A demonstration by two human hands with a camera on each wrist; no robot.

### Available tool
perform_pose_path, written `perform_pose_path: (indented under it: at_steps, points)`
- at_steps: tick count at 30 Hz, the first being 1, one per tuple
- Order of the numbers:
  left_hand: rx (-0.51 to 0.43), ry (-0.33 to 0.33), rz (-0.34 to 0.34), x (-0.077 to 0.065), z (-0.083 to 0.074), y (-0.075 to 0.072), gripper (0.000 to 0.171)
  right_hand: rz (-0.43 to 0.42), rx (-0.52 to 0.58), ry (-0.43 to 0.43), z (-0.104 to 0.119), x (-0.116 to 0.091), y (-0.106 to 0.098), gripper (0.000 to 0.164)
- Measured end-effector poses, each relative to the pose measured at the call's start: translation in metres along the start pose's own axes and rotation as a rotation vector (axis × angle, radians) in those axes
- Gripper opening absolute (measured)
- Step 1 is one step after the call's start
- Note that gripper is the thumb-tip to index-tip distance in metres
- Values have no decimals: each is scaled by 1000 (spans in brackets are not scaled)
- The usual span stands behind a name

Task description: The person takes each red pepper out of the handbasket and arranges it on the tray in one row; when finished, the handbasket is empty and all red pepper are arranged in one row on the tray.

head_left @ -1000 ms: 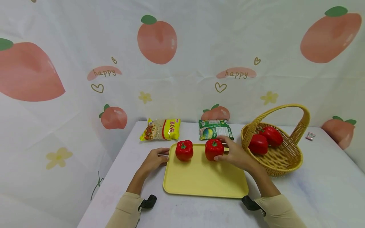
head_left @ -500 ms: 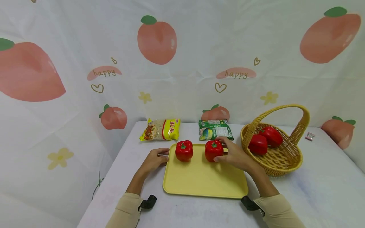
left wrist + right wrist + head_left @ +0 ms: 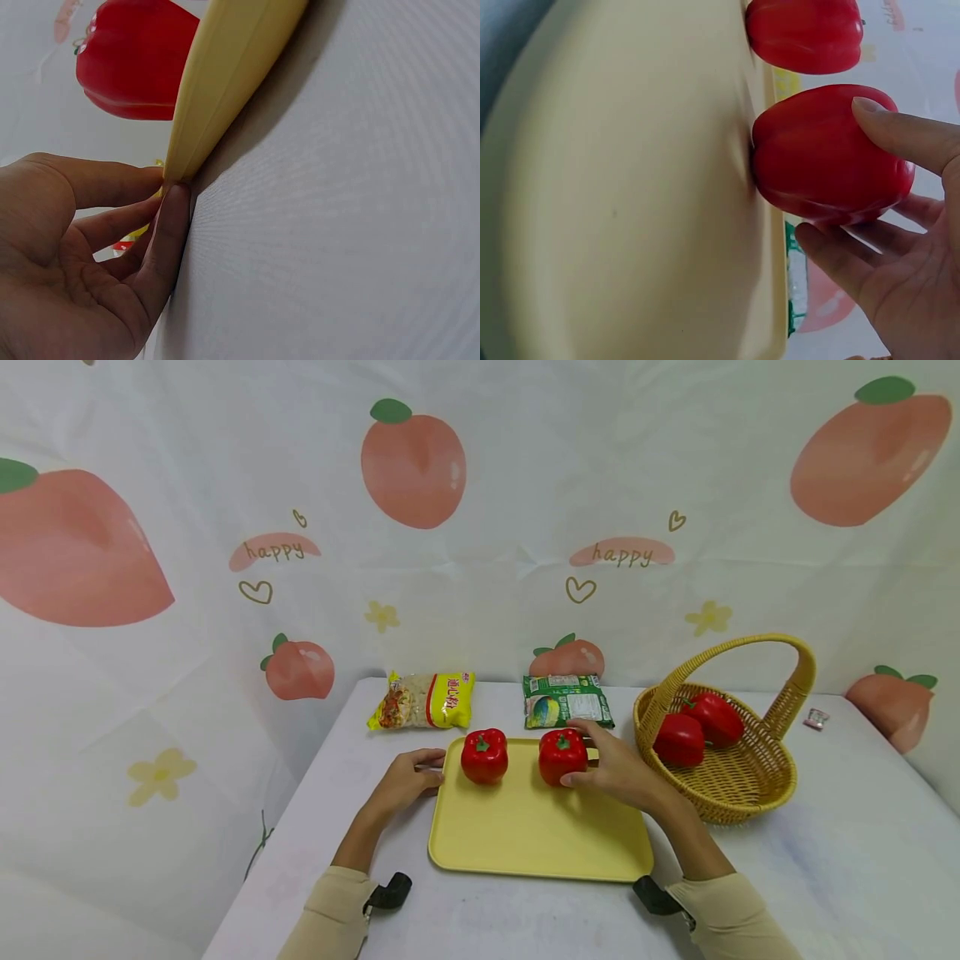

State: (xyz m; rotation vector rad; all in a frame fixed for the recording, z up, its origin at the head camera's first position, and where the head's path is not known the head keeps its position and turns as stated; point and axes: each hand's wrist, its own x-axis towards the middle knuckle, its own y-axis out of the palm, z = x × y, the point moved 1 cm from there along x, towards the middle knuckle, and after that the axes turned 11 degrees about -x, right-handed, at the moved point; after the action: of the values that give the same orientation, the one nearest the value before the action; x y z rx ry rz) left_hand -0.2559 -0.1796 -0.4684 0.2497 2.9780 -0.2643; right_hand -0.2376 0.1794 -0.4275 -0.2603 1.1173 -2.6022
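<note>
On the yellow tray [image 3: 540,835] stand two red bell peppers, each with a green stem end up. My right hand [image 3: 618,768] holds the right bell pepper [image 3: 561,758], its thumb on the near side and its other fingers round the back; in the right wrist view this pepper [image 3: 825,150] rests at the tray's surface. The left bell pepper [image 3: 484,757] stands apart from both hands. At the tray's left edge is my left hand [image 3: 403,783]. The left wrist view shows its thumb and fingers [image 3: 169,232] pinching the tray's rim [image 3: 217,82].
A wicker basket [image 3: 783,789] with a tall handle stands right of the tray, holding two more red bell peppers [image 3: 712,718]. Behind the tray lie a yellow food packet [image 3: 427,702] and a green packet [image 3: 567,702]. A small wrapped item [image 3: 817,718] lies far right.
</note>
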Motion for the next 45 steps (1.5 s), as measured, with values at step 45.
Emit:
perform_pose_path:
  at_steps: [45]
  points:
    - [-2, 0, 6, -2, 0, -1, 49, -274, -248, -188, 4, -56, -46, 70]
